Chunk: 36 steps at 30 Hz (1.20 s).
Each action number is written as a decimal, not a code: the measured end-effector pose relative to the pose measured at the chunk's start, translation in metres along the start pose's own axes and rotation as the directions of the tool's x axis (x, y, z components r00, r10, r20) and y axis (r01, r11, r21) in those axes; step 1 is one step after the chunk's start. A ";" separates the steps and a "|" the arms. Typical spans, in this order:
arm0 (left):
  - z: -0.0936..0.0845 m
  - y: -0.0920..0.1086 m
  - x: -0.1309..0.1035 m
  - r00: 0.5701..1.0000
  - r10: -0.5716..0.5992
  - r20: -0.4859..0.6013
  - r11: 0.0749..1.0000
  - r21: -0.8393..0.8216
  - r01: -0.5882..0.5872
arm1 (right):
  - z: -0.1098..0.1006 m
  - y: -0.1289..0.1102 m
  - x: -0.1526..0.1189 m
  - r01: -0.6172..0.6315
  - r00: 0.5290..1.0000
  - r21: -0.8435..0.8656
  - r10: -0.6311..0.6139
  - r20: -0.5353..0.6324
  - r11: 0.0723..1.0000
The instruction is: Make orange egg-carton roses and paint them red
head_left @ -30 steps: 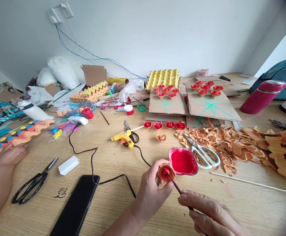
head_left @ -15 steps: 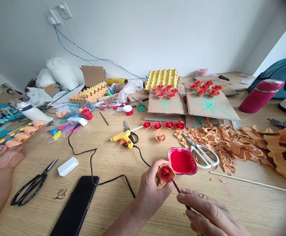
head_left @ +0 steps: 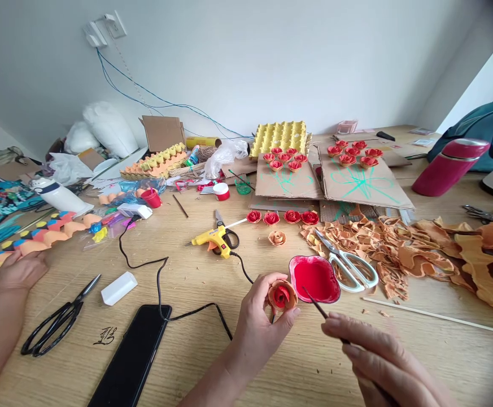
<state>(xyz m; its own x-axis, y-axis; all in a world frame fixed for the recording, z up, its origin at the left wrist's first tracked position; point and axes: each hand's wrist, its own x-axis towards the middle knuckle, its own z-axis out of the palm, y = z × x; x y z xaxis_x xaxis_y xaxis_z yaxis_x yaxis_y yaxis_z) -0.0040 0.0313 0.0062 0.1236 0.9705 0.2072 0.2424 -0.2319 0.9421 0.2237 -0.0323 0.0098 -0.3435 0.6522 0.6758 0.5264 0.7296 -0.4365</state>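
Between the fingers and thumb of my left hand (head_left: 260, 322) is a paper rose (head_left: 283, 295), red at its centre and orange on the outer petals. My right hand (head_left: 382, 353) grips a thin dark paintbrush (head_left: 320, 308), its tip over the near edge of a dish of red paint (head_left: 316, 278). The tip is apart from the rose. Behind the dish lie an unpainted orange rose (head_left: 277, 238) and a row of several red roses (head_left: 292, 217). White-handled scissors (head_left: 352, 265) rest right of the dish.
A yellow glue gun (head_left: 210, 240) lies over scissors, its black cord crossing the table. A phone (head_left: 131, 353) and black scissors (head_left: 55, 322) are at left. Orange scraps (head_left: 373, 249) spread right. Another person's hand (head_left: 20, 271) holds a painted carton strip (head_left: 38, 237) at far left.
The brush has come off the rose and moved right, to the paint dish's edge, along with my right hand. The rose is tilted more toward the camera. The other person's carton strip has shifted.
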 end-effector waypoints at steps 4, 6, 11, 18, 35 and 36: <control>-0.001 -0.006 0.001 1.000 -0.020 -0.023 1.000 0.004 0.020 | -0.002 0.024 0.005 0.016 0.999 -0.008 -0.016 0.034 1.000; -0.001 -0.007 0.002 0.999 -0.037 -0.033 0.999 0.008 0.037 | 0.000 0.029 0.012 -0.019 1.000 -0.031 0.019 0.008 0.999; -0.001 -0.008 0.002 0.997 -0.061 -0.040 0.998 0.016 0.062 | 0.002 0.022 0.030 -0.064 0.996 -0.075 0.060 -0.066 0.995; 0.000 -0.007 0.002 0.999 -0.023 -0.024 0.999 0.027 0.023 | 0.001 0.017 0.038 -0.061 0.998 -0.152 0.060 -0.009 0.986; 0.001 -0.006 0.000 1.000 0.013 -0.009 1.000 0.020 -0.013 | -0.002 0.010 0.040 -0.176 0.948 0.092 0.194 -0.252 0.980; 0.001 -0.006 0.000 1.000 0.013 -0.006 1.000 0.014 -0.013 | -0.003 0.006 0.043 -0.153 0.944 0.132 0.184 -0.274 0.979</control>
<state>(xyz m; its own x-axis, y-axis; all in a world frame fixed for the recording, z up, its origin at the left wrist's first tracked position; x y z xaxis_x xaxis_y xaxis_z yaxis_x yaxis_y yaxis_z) -0.0042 0.0328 0.0004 0.1205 0.9677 0.2214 0.2543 -0.2456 0.9354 0.2143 -0.0002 0.0375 -0.0137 0.6936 0.7202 0.4658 0.6418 -0.6092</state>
